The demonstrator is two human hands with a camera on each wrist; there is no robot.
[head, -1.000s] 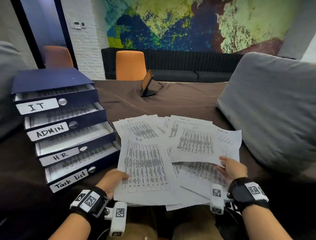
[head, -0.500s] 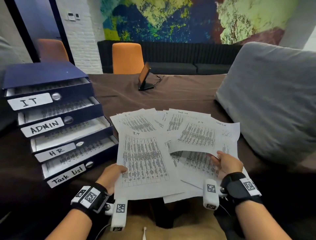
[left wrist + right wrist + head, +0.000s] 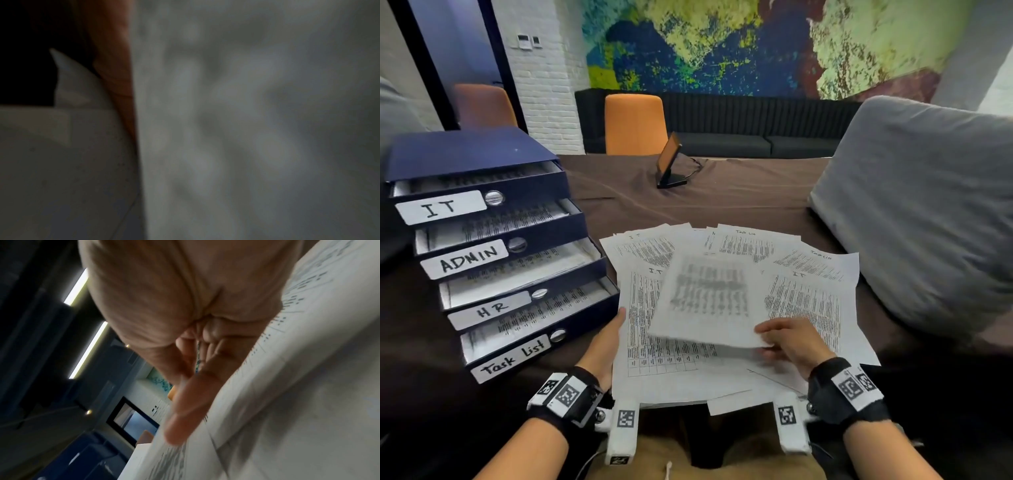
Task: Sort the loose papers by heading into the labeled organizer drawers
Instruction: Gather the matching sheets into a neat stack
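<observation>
A fan of loose printed papers [image 3: 808, 301] lies in front of me on the brown table; headings "IT" and "Task List" show on some. My left hand [image 3: 606, 346] holds the left edge of an "IT" sheet [image 3: 643, 342], thumb on top. My right hand [image 3: 787, 342] pinches the near right corner of a blurred sheet [image 3: 705, 298] raised over the pile. In the right wrist view the thumb [image 3: 185, 415] lies on that paper [image 3: 267, 418]. The left wrist view is dark and blurred. The blue organizer [image 3: 482, 240] stands at left, its IT, ADMIN, HR and Task List drawers pulled out and holding papers.
A large grey cushion [image 3: 921, 212] leans at the right of the table. A small tilted screen on a stand [image 3: 669, 161] sits at mid-table, far side. Orange chairs [image 3: 635, 123] and a dark sofa stand behind the table [image 3: 739, 198].
My right hand has carried its sheet leftward over the middle of the pile, uncovering an "IT" page at right. The left hand has slid a little farther up the sheet's left edge.
</observation>
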